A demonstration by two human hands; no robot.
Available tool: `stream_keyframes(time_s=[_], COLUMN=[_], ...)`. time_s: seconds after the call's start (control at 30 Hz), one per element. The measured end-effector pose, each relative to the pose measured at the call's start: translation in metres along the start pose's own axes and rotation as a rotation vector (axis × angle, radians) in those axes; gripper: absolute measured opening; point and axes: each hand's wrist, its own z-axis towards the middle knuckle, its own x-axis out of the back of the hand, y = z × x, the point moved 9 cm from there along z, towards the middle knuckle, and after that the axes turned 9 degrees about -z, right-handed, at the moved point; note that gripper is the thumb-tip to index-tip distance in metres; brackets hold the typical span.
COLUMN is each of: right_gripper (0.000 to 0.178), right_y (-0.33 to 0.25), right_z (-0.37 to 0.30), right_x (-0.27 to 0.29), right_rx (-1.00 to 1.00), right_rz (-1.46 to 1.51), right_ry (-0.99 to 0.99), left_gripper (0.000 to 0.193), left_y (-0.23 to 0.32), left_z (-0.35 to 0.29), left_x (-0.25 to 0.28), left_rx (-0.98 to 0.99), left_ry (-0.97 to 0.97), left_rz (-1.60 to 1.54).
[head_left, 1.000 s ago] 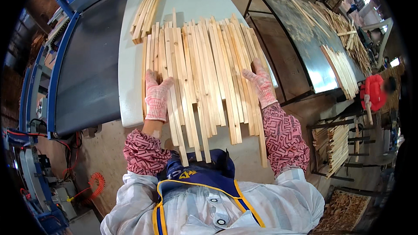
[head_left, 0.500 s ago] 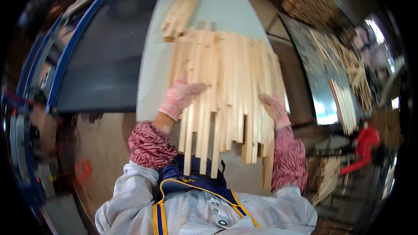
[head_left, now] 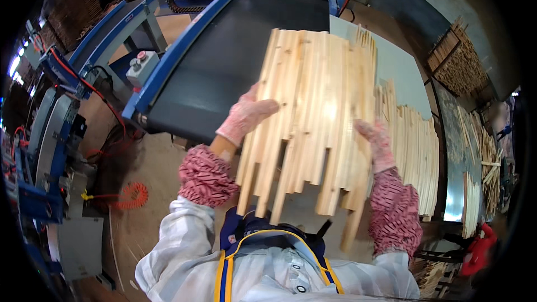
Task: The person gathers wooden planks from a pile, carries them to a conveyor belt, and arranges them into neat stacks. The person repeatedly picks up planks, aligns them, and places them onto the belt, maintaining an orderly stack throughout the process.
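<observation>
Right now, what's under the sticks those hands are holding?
Past the left side of the held sticks you can see the black belt; to the right, the pale table. Floor shows around their near ends. Whatever is straight underneath is covered, so I can't tell.

A black belt (head_left: pixel 224 72) is edged on its left by a blue rail (head_left: pixel 187 45). It is partly hidden by a broad layer of sticks (head_left: pixel 316 89); whether the belt is touched by them cannot be told. To its right, a pale table (head_left: pixel 400 61) is placed. On this, wooden strips (head_left: pixel 414 156) are laid side by side in a row, and near the far end a small bundle (head_left: pixel 366 37) is partly hidden. Further right, a metal table (head_left: pixel 454 187) is loaded with a pale batch of slats (head_left: pixel 471 204) and a loose, crisscrossed pile of wood (head_left: pixel 489 154).
</observation>
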Motion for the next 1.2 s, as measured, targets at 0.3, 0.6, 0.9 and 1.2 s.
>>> stream_keyframes(time_s=[0.3, 0.6, 0.9, 1.2], right_gripper=[0.071, 0.104, 0.083, 0.072], right_y=[0.022, 0.053, 0.001, 0.014], right_z=[0.093, 0.127, 0.137, 0.126], right_x=[-0.135, -0.151, -0.154, -0.145], right_rx=[-0.240, -0.431, -0.494, -0.381], right_rz=[0.034, -0.474, -1.351, -1.248], right_ry=[0.076, 0.168, -0.289, -0.089], left_gripper=[0.042, 0.051, 0.095, 0.087], left_y=[0.106, 0.162, 0.046, 0.021], left_z=[-0.014, 0.000, -0.104, -0.109], left_x=[0.088, 0.045, -0.054, -0.049], left_rx=[-0.091, -0.438, 0.014, 0.226], left_ry=[0.116, 0.463, -0.461, -0.224], left_rz=[0.019, 1.862, 1.871, 2.016])
